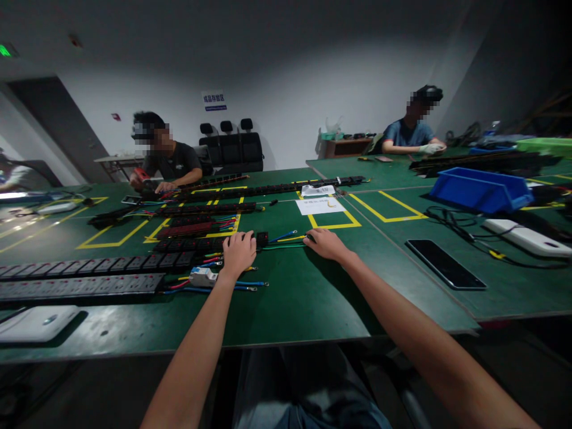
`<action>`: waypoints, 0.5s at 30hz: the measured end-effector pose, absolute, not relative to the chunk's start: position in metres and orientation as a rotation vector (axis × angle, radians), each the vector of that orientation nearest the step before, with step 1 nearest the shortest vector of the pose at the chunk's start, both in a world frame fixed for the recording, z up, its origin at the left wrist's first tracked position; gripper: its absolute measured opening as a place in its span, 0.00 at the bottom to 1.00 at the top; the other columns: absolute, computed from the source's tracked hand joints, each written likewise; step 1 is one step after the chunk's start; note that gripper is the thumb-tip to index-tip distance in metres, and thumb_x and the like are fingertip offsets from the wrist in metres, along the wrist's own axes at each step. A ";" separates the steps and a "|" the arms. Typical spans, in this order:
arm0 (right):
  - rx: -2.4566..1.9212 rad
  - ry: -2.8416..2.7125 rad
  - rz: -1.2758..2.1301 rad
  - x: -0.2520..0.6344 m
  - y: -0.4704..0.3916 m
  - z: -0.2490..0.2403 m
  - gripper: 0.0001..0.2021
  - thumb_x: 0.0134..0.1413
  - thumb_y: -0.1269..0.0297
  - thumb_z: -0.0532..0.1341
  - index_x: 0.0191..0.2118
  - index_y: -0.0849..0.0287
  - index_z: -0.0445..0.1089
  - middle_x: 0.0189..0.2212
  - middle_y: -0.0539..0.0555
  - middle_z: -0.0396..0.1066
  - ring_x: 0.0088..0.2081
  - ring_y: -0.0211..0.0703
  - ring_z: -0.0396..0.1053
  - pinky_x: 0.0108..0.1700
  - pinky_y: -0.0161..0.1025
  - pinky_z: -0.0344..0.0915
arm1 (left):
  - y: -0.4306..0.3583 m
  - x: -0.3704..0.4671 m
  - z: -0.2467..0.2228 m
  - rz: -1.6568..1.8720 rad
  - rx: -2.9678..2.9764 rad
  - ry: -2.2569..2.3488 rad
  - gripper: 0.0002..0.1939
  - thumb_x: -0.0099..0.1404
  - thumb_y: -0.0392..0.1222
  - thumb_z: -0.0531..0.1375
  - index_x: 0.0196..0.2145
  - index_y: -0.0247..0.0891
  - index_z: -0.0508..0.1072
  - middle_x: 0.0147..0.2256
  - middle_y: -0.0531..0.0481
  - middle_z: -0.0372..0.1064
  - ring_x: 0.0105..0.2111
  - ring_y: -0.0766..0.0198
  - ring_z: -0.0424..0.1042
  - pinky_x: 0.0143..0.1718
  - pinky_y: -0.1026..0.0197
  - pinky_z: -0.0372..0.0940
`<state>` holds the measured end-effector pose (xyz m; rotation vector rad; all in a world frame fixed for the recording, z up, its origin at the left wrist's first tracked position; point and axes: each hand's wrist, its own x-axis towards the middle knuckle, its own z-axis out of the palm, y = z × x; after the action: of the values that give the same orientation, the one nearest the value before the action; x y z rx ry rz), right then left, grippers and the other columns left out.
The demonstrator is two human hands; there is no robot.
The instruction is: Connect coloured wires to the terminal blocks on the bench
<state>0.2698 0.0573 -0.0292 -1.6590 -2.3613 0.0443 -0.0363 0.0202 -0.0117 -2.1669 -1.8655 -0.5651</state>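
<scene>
We find the left hand (240, 255) laid over the black socket strip (262, 239) just left of the frame's centre, fingers curved down; whether they grip it we cannot tell. We note the right hand (328, 243), right of centre, its fingertips close together at the ends of the yellow wire (288, 239) and green wire (286, 246), a pinch unconfirmed; a smartphone (445, 264) lies at the right of the frame.

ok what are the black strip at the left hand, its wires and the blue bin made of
Black strip: dark, fairly matte, perhaps plastic or coated metal. Wires: coloured coats suggest plastic insulation; blue one's shiny tip looks metal. Blue bin: smooth, semi-gloss, probably plastic.
</scene>
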 end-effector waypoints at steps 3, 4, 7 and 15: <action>-1.659 -2.364 0.049 0.270 0.057 -0.029 0.22 0.72 0.51 0.51 0.55 0.59 0.72 0.55 0.64 0.73 0.56 0.55 0.70 0.56 0.47 0.64 | 0.021 -0.037 -0.011 -0.559 -2.180 -1.876 0.23 0.76 0.47 0.45 0.60 0.41 0.72 0.57 0.39 0.71 0.57 0.49 0.67 0.61 0.41 0.58; -1.660 -2.365 0.052 0.270 0.057 -0.029 0.22 0.72 0.51 0.51 0.55 0.59 0.72 0.56 0.64 0.73 0.56 0.55 0.70 0.56 0.47 0.64 | 0.021 -0.037 -0.011 -0.558 -2.181 -1.879 0.23 0.76 0.47 0.45 0.60 0.41 0.72 0.57 0.39 0.71 0.57 0.49 0.67 0.61 0.41 0.58; -1.661 -2.365 0.058 0.270 0.057 -0.028 0.21 0.72 0.51 0.51 0.55 0.59 0.73 0.56 0.63 0.72 0.56 0.55 0.70 0.56 0.47 0.63 | 0.021 -0.037 -0.011 -0.549 -2.180 -1.883 0.23 0.76 0.47 0.45 0.60 0.41 0.72 0.57 0.39 0.71 0.58 0.48 0.67 0.61 0.40 0.58; -1.650 -2.364 0.070 0.271 0.056 -0.027 0.21 0.72 0.51 0.51 0.54 0.59 0.73 0.55 0.64 0.73 0.56 0.55 0.69 0.56 0.46 0.63 | 0.021 -0.037 -0.011 -0.563 -2.177 -1.887 0.23 0.76 0.47 0.46 0.60 0.42 0.72 0.57 0.39 0.71 0.58 0.48 0.67 0.61 0.40 0.57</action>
<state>0.2707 0.0562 -0.0269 -1.6502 -2.3641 0.0703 -0.0365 0.0207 -0.0112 -2.1765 -1.8866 -0.5627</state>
